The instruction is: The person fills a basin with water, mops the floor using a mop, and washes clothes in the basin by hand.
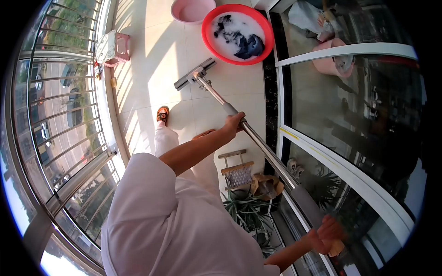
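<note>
A mop with a steel pole (264, 146) slants across the view, its flat grey head (195, 74) near the red basin; whether the head touches the floor I cannot tell. My left hand (234, 124) is wrapped round the upper-middle part of the pole, just below a grey collar. At the lower right, my right hand (328, 234) is closed round the handle end, past the thick grey grip (307, 204); it is slightly blurred. The red basin (207, 34) holds foamy water and dark cloth (249, 47).
A pink basin (192, 10) stands behind the red one. A small stool (120, 48) is by the railing (69, 94) on the left. Glass doors (350, 108) line the right side. A wooden rack (237, 175), a paper bag (267, 186) and spiky plants (248, 211) stand near my legs.
</note>
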{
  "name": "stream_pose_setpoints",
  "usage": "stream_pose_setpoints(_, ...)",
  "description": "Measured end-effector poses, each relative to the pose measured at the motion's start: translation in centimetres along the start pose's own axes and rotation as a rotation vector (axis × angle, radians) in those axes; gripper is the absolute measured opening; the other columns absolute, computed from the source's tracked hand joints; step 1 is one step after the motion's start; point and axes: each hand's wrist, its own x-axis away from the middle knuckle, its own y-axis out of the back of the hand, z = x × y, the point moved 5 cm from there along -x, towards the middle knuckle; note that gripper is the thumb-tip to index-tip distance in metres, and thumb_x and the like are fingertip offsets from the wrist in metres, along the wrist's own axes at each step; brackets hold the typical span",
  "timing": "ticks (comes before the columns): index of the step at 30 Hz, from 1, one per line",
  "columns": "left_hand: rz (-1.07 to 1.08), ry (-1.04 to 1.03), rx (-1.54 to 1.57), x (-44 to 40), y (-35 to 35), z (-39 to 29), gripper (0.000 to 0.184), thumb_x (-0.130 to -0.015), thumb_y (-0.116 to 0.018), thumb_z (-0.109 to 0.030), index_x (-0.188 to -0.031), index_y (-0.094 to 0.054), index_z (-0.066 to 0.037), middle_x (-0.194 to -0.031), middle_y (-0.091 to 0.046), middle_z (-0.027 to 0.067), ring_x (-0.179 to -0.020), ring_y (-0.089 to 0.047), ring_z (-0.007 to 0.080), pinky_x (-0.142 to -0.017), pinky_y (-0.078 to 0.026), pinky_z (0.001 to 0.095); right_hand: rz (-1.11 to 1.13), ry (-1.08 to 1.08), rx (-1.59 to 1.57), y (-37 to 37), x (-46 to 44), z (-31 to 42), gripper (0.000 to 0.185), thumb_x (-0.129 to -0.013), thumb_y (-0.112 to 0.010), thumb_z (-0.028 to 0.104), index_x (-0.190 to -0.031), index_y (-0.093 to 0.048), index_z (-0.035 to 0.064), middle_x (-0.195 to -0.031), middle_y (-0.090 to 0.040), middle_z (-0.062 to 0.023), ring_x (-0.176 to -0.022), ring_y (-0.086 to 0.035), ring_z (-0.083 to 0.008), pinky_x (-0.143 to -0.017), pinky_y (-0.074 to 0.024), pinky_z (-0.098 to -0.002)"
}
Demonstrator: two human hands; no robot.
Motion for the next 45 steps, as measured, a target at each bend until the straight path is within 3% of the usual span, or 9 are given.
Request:
stream_pose_setpoints(6,-0.088,-0.032,-0.122,-5.9,1.6,-3.1,0.018,-0.073,-0.059,-0.019,-0.077,-0.05,-0.004,-0.064,-0.052,0.0037,-0.051,-0.055,0.0159,-0.05,-0.051,0.0301,0.009,-0.052,-0.187,-3.9,-0.5,-6.4,0.028,-0.076,-0.064,0.032,-0.073,-0.045,0.0106,-0.053,-0.046,-0.0011,-0.051,-0.048,-0.0151,-0.06,-0.0386,-0.0335)
stream_pose_setpoints(14,-0.038,0.124,-0.302,-6.3,-8.8,7.2,0.022,-0.072,-0.06,-0.021,-0.08,-0.055,-0.002,-0.072,-0.059,0.0088,-0.056,-0.061,0.0206,-0.051,-0.052,0.0333,-0.162,-0.081,0.057,7.3,1.1,-3.3,0.028,-0.078,-0.057,0.031,-0.068,-0.039,0.0116,-0.053,-0.036,0.0004,-0.053,-0.036,-0.0112,-0.062,-0.032,-0.0317)
stream_pose_setpoints(15,-0.012,0.133,-0.337,-6.0,-10.0,7.5,0.021,-0.072,-0.061,-0.022,-0.078,-0.055,-0.003,-0.069,-0.058,0.0077,-0.054,-0.059,0.0194,-0.049,-0.051,0.0323,-0.157,-0.061,-0.014,8.2,1.7,-3.2,0.017,-0.073,-0.049,0.019,-0.063,-0.037,0.012,-0.059,-0.032,-0.0026,-0.058,-0.033,-0.013,-0.066,-0.0329,-0.0328)
stream_pose_setpoints(22,0.113,0.116,-0.558,-10.2,-17.7,10.1,0.025,-0.069,-0.064,-0.019,-0.078,-0.056,0.003,-0.073,-0.058,0.013,-0.055,-0.061,0.0234,-0.047,-0.055,0.0329,-0.416,-0.05,0.322,9.2,5.0,-4.3,0.026,-0.077,-0.052,0.03,-0.07,-0.036,0.0111,-0.057,-0.033,-0.0001,-0.057,-0.035,-0.0128,-0.069,-0.0336,-0.0345)
stream_pose_setpoints(30,0.06,0.113,-0.687,-7.4,-13.6,17.7,0.022,-0.067,-0.063,-0.02,-0.069,-0.058,0.002,-0.059,-0.058,0.012,-0.045,-0.059,0.0209,-0.041,-0.051,0.0327,-0.478,-0.21,0.282,10.8,13.7,-0.9,0.026,-0.079,-0.052,0.029,-0.069,-0.035,0.0118,-0.061,-0.031,0.0001,-0.062,-0.034,-0.0127,-0.076,-0.0341,-0.0358)
stream_pose_setpoints(33,0.139,0.254,-0.683,-2.8,-11.6,22.8,0.023,-0.067,-0.063,-0.02,-0.068,-0.058,0.002,-0.059,-0.058,0.0119,-0.044,-0.059,0.021,-0.041,-0.052,0.0327,-0.501,-0.283,0.368,11.0,15.1,4.0,0.03,-0.08,-0.051,0.034,-0.068,-0.035,0.0128,-0.062,-0.031,0.0006,-0.062,-0.033,-0.012,-0.077,-0.0324,-0.0355)
stream_pose_setpoints(36,0.177,0.384,-0.684,2.9,-9.7,26.2,0.021,-0.07,-0.062,-0.017,-0.069,-0.056,0.002,-0.062,-0.058,0.0117,-0.049,-0.06,0.0213,-0.044,-0.053,0.0328,-0.654,-0.154,0.368,9.5,14.8,8.4,0.028,-0.08,-0.052,0.032,-0.07,-0.04,0.0094,-0.052,-0.036,-0.0018,-0.049,-0.036,-0.0153,-0.051,-0.034,-0.0321)
stream_pose_setpoints(42,0.112,0.511,-0.566,5.7,-7.3,31.1,0.019,-0.07,-0.065,-0.014,-0.075,-0.055,0.001,-0.071,-0.058,0.0121,-0.058,-0.061,0.0211,-0.051,-0.055,0.0353,-0.75,-0.174,0.363,7.4,16.4,12.4,0.03,-0.078,-0.056,0.037,-0.069,-0.042,0.0117,-0.052,-0.035,-0.0006,-0.051,-0.037,-0.0164,-0.06,-0.035,-0.0329)
stream_pose_setpoints(45,0.194,0.517,-0.48,7.5,-7.8,28.0,0.017,-0.071,-0.064,-0.012,-0.076,-0.053,0.0,-0.07,-0.056,0.0118,-0.058,-0.06,0.0227,-0.052,-0.056,0.0363,-0.828,-0.081,0.306,5.7,18.2,13.0,0.028,-0.078,-0.056,0.035,-0.072,-0.044,0.0106,-0.054,-0.04,-0.0025,-0.051,-0.041,-0.0182,-0.059,-0.038,-0.0357)
